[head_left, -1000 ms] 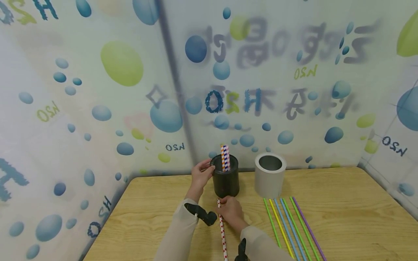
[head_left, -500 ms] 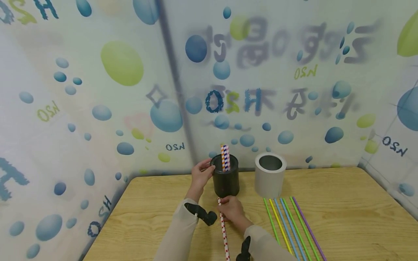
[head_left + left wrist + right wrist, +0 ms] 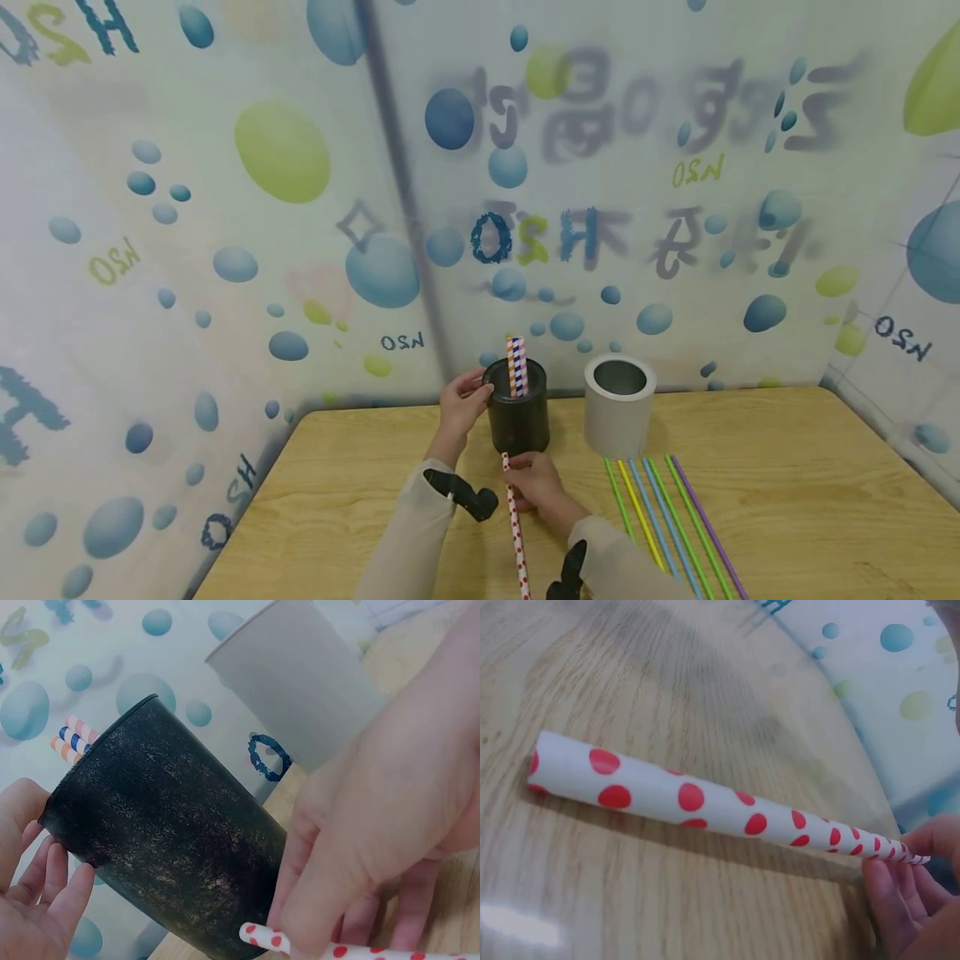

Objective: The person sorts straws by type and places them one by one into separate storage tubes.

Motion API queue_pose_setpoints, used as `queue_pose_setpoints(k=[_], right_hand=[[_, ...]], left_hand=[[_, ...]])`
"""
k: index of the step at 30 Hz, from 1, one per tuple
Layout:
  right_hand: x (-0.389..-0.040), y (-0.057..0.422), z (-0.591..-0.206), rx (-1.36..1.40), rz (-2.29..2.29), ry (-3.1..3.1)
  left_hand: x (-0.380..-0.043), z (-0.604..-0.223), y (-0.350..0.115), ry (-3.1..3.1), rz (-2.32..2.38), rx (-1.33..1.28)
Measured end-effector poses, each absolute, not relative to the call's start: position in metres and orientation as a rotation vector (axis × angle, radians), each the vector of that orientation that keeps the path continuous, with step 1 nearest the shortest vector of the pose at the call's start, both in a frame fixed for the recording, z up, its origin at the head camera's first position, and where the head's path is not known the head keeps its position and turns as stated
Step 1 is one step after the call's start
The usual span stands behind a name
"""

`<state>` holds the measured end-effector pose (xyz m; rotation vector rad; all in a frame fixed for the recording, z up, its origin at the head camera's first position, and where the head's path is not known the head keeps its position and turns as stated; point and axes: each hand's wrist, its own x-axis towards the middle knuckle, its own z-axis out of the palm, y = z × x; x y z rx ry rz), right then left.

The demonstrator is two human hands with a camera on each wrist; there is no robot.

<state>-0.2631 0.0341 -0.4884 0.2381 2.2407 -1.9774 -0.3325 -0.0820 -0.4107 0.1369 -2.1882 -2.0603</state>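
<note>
My left hand (image 3: 463, 410) grips the rim of a black cup (image 3: 517, 423) at its left side. Striped paper straws (image 3: 517, 367) in orange, blue and pink stand inside that cup. With thumb and fingers my right hand (image 3: 538, 485) pinches a white paper straw with red dots (image 3: 517, 533) near its far end, just in front of the cup's base. The right wrist view shows the dotted straw (image 3: 690, 799) running from the pinching fingers (image 3: 889, 900) toward the near end, low over the wood. In the left wrist view the black cup (image 3: 165, 825) appears slanted.
A light grey cup (image 3: 618, 417) stands right of the black one. In front of it, several thin plain straws (image 3: 660, 508) in green, yellow, blue and purple lie side by side on the wooden table (image 3: 825, 500). A printed curtain (image 3: 300, 250) hangs behind the table.
My right hand and the dotted straw have shifted slightly to the right, and the straw's far end has come closer to the black cup's base. My left hand keeps its place on the rim.
</note>
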Motion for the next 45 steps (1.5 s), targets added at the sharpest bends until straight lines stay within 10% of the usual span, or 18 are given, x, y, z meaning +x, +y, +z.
queue_pose_setpoints(k=[45], right_hand=[[-0.287, 0.084, -0.383, -0.228, -2.210, 2.498]], left_hand=[[-0.333, -0.409, -0.083, -2.175, -2.110, 0.132]])
